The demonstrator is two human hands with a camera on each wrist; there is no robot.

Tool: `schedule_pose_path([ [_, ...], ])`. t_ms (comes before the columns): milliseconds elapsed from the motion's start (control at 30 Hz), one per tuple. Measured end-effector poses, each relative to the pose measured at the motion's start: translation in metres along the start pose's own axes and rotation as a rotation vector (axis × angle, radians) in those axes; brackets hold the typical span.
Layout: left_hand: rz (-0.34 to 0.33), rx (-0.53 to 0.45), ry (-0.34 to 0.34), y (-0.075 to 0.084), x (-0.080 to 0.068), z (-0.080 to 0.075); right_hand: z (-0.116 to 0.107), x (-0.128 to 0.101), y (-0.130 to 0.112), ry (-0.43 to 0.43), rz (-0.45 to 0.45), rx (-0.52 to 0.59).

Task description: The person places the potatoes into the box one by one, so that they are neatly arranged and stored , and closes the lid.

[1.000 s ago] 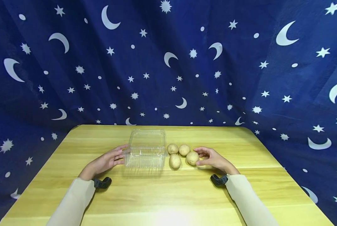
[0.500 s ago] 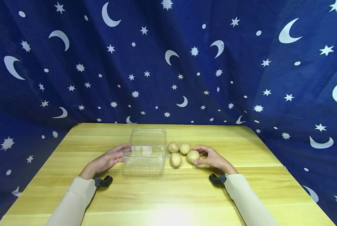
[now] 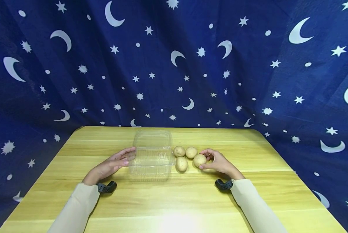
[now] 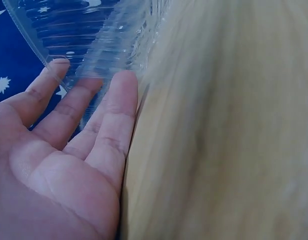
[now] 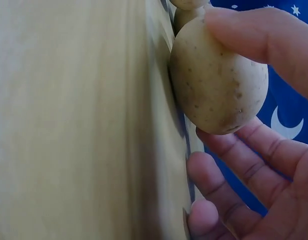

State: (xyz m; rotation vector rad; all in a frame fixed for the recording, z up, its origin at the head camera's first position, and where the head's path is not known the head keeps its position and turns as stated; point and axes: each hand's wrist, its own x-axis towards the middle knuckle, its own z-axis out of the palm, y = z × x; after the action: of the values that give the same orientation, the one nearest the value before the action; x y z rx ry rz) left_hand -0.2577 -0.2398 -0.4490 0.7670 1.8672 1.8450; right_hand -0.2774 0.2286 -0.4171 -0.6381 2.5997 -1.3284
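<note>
A hinged clear plastic container stands left of the middle of the table, its lid folded back. My left hand is at its left side, fingers fairly straight; in the left wrist view the fingertips touch the ribbed plastic, and the rim crosses one finger. To the right of the container several potatoes sit close together, among them an oval front potato. The rightmost potato is between the thumb and fingers of my right hand. In the right wrist view this potato hides parts of the others.
The table is pale wood, with a bright glare near its front edge. Behind and beside it hangs a dark blue curtain printed with moons and stars. A black camera mount is strapped to the left wrist, another to the right.
The container's rim and base have shifted, its front part now reaching lower and nearer to me. The right thumb has moved slightly left along the potato. The potatoes stay grouped.
</note>
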Motion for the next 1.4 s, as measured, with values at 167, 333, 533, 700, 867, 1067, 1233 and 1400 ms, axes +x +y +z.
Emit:
schedule_pose_path([
  [167,-0.014,0.002,0.024,0.002,0.000,0.002,0.000,0.008,0.028,0.014,-0.015,0.012],
  [333,-0.023,0.008,0.047,0.003,0.000,0.004,-0.001,0.006,0.029,-0.003,-0.038,0.056],
  [533,-0.013,0.016,0.066,0.001,0.000,0.005,-0.003,0.002,0.028,-0.010,-0.037,0.108],
  [700,0.012,0.023,0.069,-0.004,0.001,0.005,-0.003,0.001,0.028,-0.021,-0.040,0.128],
  [867,0.022,0.036,0.070,-0.006,0.000,0.005,-0.003,0.000,0.026,-0.042,-0.054,0.174],
  [1067,0.012,0.030,0.065,-0.004,-0.001,0.005,0.001,-0.002,0.021,-0.055,-0.078,0.198],
  [1233,0.013,0.034,0.051,-0.003,-0.001,0.006,0.006,-0.003,0.015,-0.058,-0.124,0.185],
  [1400,0.025,0.061,0.048,-0.004,-0.001,0.007,0.011,-0.003,0.007,-0.069,-0.153,0.177],
])
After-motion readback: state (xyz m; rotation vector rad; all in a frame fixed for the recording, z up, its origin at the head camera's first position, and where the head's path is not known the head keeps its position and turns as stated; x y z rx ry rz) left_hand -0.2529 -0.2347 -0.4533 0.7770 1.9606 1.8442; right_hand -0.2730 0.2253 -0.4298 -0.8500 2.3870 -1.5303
